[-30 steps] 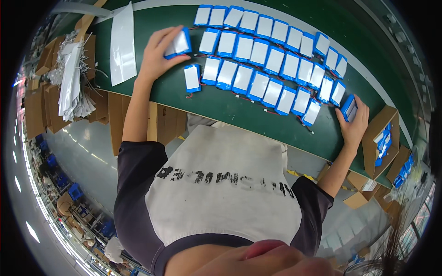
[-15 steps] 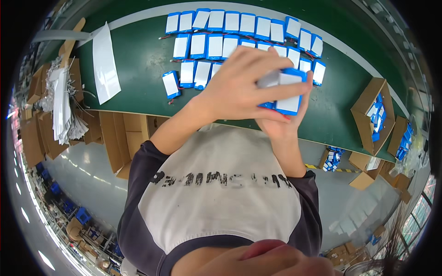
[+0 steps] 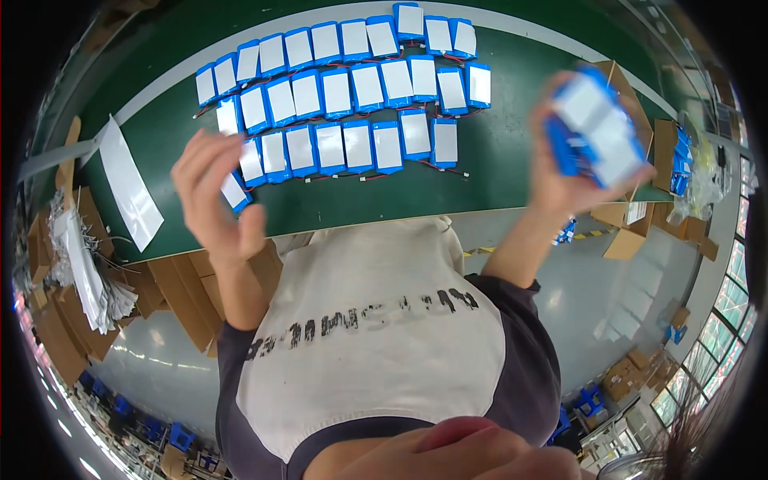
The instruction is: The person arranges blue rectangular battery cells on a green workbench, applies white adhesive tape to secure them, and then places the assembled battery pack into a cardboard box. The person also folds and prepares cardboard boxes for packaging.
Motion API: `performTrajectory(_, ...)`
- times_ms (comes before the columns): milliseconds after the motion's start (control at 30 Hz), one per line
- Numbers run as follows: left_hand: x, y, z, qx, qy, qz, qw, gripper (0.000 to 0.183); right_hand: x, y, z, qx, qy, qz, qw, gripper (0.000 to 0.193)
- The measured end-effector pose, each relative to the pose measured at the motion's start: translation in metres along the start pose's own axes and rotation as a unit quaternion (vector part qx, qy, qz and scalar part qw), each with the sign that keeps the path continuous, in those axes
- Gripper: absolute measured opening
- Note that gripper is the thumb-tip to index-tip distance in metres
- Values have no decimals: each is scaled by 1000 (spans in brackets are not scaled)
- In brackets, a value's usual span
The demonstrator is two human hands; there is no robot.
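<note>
Several blue battery packs with white faces (image 3: pixel 330 148) lie in three rows on the green table (image 3: pixel 360 200), their thin red leads and small white plugs showing between them. My right hand (image 3: pixel 548 180), raised at the right, grips a bundle of the same battery packs (image 3: pixel 602 132), blurred by motion; how many are in it I cannot tell. At the left end of the rows, my left hand (image 3: pixel 214 188) is open, fingers apart, with nothing in it. It covers part of the end packs; whether it touches them I cannot tell.
Behind the held bundle stands a cardboard box (image 3: pixel 628 90), mostly hidden. Farther right, another box (image 3: pixel 664 152) holds blue packs beside clear plastic wrap (image 3: pixel 700 180). A white sheet (image 3: pixel 132 184) lies on the table's left. Cardboard boxes (image 3: pixel 180 292) stand below the front edge.
My hands were together around the bundle; now they are apart. The right hand has carried the packs rightward, while the left has let go and moved left. The whole view has shifted.
</note>
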State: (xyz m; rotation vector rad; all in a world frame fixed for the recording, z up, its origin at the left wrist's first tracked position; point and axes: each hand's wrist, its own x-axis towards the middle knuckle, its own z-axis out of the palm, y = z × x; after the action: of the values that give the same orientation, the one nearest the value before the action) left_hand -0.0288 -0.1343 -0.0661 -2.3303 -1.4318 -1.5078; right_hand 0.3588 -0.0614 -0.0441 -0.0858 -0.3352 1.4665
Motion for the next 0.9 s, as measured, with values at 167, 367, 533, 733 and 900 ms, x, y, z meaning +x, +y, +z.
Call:
performTrajectory(167,-62,-13,-44,142,-126,-171,967,65,49,-122,-21,-592,126,-368,706,70)
performTrajectory(367,-69,-25,-25,171,-186,-192,948,78,40,-82,-29,-916,-137,-312,213,34)
performTrajectory(533,-62,-48,-28,82,-228,-175,954,78,-30,51,-54,-804,-331,-43,492,63)
performTrajectory(733,-44,-36,-22,62,-278,-118,951,84,-36,85,-39,-871,-344,-49,347,79)
performTrajectory(900,-59,-36,-12,124,-255,-117,952,85,-45,79,-48,-845,-379,-42,374,76)
